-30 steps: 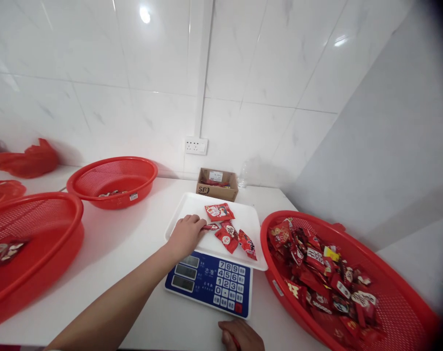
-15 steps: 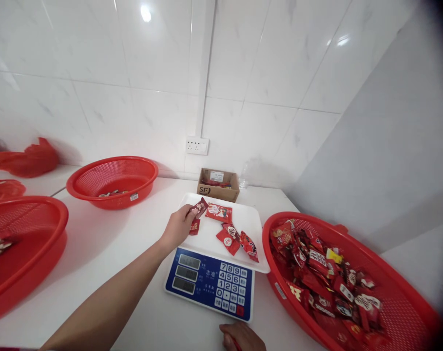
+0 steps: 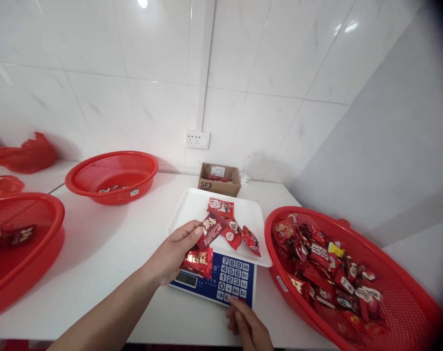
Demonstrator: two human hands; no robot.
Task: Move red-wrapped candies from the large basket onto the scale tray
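Observation:
My left hand [image 3: 172, 253] is lifted over the blue scale [image 3: 221, 278] and pinches two red candy packets [image 3: 205, 241], one dark red above, one shiny red below. Three more red packets [image 3: 230, 225] lie on the scale's white tray [image 3: 188, 209]. My right hand [image 3: 247, 325] rests at the scale's front edge, fingertips touching near the red key of the keypad, fingers stretched, holding nothing I can see.
A large red basket [image 3: 400, 292] full of red candy packets sits to the right. Two red baskets [image 3: 111, 175] [image 3: 20, 243] with a few packets stand to the left. A small cardboard box [image 3: 220, 179] sits by the tiled wall. Red bags [image 3: 24, 156] lie far left.
My left hand picked two packets off the tray and drew them back over the scale's display. My right hand moved up from the table edge to the keypad.

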